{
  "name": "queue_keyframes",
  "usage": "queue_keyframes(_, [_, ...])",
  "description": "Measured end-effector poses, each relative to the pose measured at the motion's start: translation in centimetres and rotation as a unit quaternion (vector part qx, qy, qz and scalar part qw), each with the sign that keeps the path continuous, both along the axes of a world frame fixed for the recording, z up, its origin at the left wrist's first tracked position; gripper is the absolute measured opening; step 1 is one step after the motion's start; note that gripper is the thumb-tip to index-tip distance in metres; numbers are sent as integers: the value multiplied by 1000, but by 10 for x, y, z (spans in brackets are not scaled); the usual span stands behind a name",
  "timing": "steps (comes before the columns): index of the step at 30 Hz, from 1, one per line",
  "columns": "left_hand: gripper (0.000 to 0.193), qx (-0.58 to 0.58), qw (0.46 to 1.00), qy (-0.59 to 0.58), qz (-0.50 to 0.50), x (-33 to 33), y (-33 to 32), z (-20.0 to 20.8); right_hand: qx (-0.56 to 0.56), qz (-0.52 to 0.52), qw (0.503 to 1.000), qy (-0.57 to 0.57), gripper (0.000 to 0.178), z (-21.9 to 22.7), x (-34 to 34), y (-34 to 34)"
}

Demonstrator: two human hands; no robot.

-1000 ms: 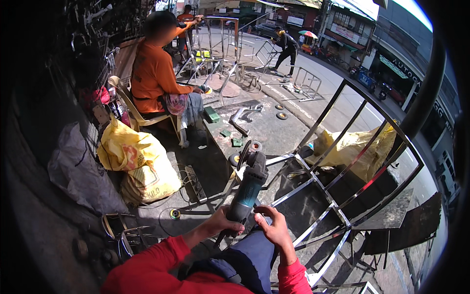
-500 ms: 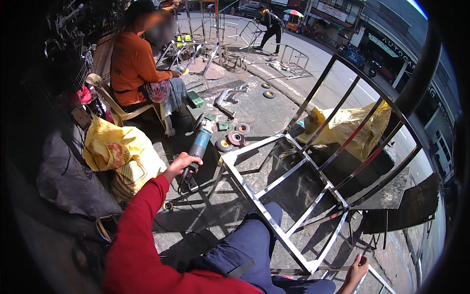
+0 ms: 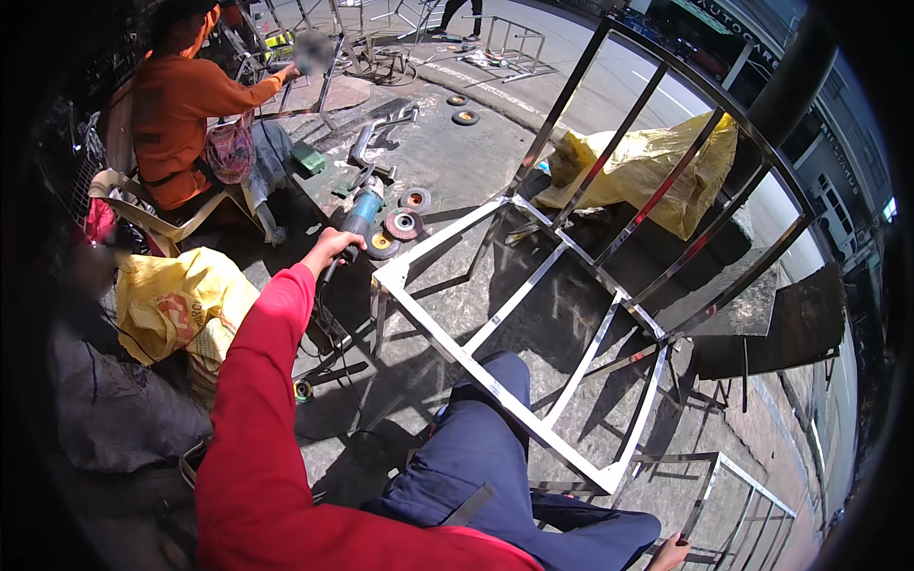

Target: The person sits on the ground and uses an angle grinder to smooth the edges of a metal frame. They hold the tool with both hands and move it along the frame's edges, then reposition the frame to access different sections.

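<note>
My left hand (image 3: 333, 246) is closed around the rear handle of a teal and grey angle grinder (image 3: 361, 213). The tool's head points away from me, beside several round grinding discs (image 3: 404, 225) on the ground. In front of my legs stands a shiny metal chair frame (image 3: 495, 384) with a tall barred back. At the lower edge, my right hand (image 3: 669, 552) shows only in part, beside my leg and close to another metal frame (image 3: 721, 463). Whether it grips that frame cannot be made out.
A person in orange (image 3: 186, 119) sits at the far left, one arm stretched toward metal tubing. Yellow sacks (image 3: 190, 309) lie left, and a yellow sheet (image 3: 657, 167) is behind the chair back. A dark metal sheet (image 3: 776, 333) stands right. Cords run along the ground.
My view has turned right, so the scene sits further left. My right hand has lowered toward the bottom edge, and more of the second metal frame shows. My left hand still holds the grinder.
</note>
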State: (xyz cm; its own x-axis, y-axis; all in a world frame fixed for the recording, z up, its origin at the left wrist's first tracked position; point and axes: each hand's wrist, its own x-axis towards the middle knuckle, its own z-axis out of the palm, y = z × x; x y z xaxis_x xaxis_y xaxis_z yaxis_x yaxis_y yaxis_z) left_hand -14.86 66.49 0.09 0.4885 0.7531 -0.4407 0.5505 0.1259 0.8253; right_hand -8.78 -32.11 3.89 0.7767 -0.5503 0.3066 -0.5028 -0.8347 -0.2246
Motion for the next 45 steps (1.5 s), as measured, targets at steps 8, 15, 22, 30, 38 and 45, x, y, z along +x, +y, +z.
queue_keyframes(8, [65, 282, 939, 183, -75, 47, 40, -39, -6, -17, 999, -32, 40, 16, -14, -2])
queue_keyframes(15, [86, 338, 904, 235, -120, 45, 71, -81, -40, -15, 999, -28, 34, -2, -20, -29])
queue_keyframes(22, [76, 370, 901, 209, -85, 36, 58, -69, 16, 31, 998, -51, 26, 23, 19, 27])
queue_keyframes(30, [50, 165, 980, 7, -109, 8, -18, -13, 10, 295, 946, -137, 24, 126, 149, 180])
queue_keyframes(38, [59, 61, 954, 71, -285, 58, -42, 21, -82, 587, 788, -166, 26, 234, 208, 414])
queue_keyframes(45, [60, 70, 933, 174, -307, 128, -37, 28, -77, 624, 776, -50, 31, 198, 160, 405])
